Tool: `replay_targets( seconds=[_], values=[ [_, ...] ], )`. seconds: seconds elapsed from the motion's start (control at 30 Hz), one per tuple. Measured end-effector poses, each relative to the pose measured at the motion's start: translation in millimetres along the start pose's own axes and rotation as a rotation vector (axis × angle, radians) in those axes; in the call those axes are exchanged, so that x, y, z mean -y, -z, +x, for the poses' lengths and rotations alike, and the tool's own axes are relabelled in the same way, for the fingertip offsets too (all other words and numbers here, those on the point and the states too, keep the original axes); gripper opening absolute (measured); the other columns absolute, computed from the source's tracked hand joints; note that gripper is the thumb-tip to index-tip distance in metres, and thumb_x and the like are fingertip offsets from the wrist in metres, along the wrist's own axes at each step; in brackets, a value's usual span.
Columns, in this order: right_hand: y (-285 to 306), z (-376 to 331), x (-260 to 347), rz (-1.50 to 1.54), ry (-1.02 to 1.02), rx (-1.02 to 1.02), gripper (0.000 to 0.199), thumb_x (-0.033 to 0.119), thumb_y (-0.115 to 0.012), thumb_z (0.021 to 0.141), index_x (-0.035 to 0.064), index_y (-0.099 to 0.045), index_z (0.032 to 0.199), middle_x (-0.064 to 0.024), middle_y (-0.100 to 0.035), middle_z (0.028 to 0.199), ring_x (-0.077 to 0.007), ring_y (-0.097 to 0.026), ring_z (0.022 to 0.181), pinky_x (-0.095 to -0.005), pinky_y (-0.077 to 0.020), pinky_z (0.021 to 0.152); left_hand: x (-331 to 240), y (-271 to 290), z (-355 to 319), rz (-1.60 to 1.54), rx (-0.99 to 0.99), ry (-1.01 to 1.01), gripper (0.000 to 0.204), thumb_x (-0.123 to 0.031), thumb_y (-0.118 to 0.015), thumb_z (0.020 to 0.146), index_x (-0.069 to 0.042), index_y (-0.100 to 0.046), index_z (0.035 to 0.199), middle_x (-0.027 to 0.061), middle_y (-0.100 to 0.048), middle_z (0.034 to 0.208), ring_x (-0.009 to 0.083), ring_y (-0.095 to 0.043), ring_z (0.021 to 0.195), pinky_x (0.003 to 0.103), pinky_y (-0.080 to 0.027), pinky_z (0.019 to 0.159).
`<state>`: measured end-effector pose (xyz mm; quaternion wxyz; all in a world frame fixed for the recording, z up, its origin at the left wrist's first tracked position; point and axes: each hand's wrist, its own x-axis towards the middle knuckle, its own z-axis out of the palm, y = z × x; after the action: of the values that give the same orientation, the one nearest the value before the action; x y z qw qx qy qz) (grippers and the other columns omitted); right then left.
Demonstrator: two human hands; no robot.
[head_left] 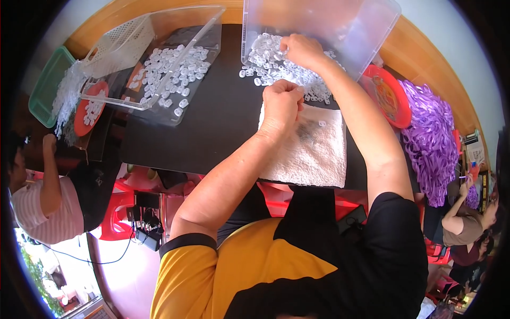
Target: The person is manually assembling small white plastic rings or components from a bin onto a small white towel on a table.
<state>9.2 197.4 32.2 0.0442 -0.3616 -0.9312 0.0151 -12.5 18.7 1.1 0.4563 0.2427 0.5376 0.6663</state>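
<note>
My left hand (282, 106) is closed in a pinch above the far left part of a white towel (308, 165); whatever its fingers hold is too small to make out. Farther off, my right hand (305, 51) reaches to a heap of small white plastic pieces (265, 49) spilling from a clear plastic bin (366, 26) lying on its side. Its fingers are bent together at the heap, and any piece between them is hidden. One small white piece (322, 123) lies on the towel, beside a greyish patch.
On the black table (175, 141), another clear bin (212, 40) at left holds more white pieces. A white basket (119, 50), green tray (42, 98) and red dish (85, 125) stand farther left. A red plate (401, 101) and purple ribbons (430, 138) lie right. People sit on both sides.
</note>
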Motion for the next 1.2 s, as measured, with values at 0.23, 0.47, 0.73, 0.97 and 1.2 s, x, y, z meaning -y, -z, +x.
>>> replay_targets(
  seconds=[0.23, 0.47, 0.73, 0.97, 1.2],
  values=[
    [-25, 51, -10, 0.198, 0.158, -0.3, 0.03, 0.029, -0.061, 0.085, 0.0174, -0.068, 0.111, -0.0098, -0.064, 0.116, -0.0305, -0.059, 0.111, -0.0438, -0.0464, 0.091, 3, -6, -1, 0.008, 0.016, -0.011, 0.01, -0.007, -0.062, 0.086, 0.003, -0.061, 0.084, 0.0052, -0.058, 0.065, 0.0106, -0.05, 0.05, 0.025, -0.038, 0.041],
    [-34, 45, 12, 0.006, 0.14, -0.097, 0.037, 0.038, -0.055, 0.087, 0.0189, -0.067, 0.116, -0.0073, -0.059, 0.122, -0.0285, -0.059, 0.111, -0.0429, -0.0451, 0.093, 0, -2, -3, 0.021, 0.012, 0.019, 0.01, -0.007, -0.063, 0.086, 0.002, -0.062, 0.083, 0.0047, -0.058, 0.066, 0.0106, -0.051, 0.051, 0.026, -0.039, 0.042],
    [-32, 17, -11, 0.256, 0.148, -0.177, 0.02, 0.022, -0.061, 0.085, 0.012, -0.067, 0.101, -0.007, -0.06, 0.099, -0.0271, -0.06, 0.093, -0.0378, -0.0463, 0.079, 3, -1, 3, 0.032, 0.014, -0.011, 0.009, -0.006, -0.062, 0.085, 0.003, -0.062, 0.084, 0.0054, -0.059, 0.067, 0.0111, -0.053, 0.052, 0.026, -0.039, 0.041],
    [-28, -6, -35, 0.467, 0.112, -0.353, 0.021, 0.024, -0.062, 0.085, 0.01, -0.069, 0.098, -0.0078, -0.066, 0.096, -0.025, -0.064, 0.086, -0.0382, -0.0483, 0.077, 2, -4, -2, -0.014, 0.016, 0.009, 0.01, -0.007, -0.063, 0.085, 0.003, -0.062, 0.084, 0.0057, -0.059, 0.066, 0.0115, -0.051, 0.05, 0.025, -0.039, 0.042],
    [18, -103, -23, 1.182, 0.012, -0.171, 0.016, 0.011, -0.061, 0.088, -0.0001, -0.067, 0.097, -0.0019, -0.066, 0.081, -0.0079, -0.058, 0.074, -0.021, -0.0393, 0.065, 5, 1, 5, -0.108, 0.02, 0.015, 0.01, -0.006, -0.063, 0.086, 0.004, -0.061, 0.086, 0.0077, -0.059, 0.067, 0.0137, -0.054, 0.051, 0.026, -0.039, 0.042]
  ],
)
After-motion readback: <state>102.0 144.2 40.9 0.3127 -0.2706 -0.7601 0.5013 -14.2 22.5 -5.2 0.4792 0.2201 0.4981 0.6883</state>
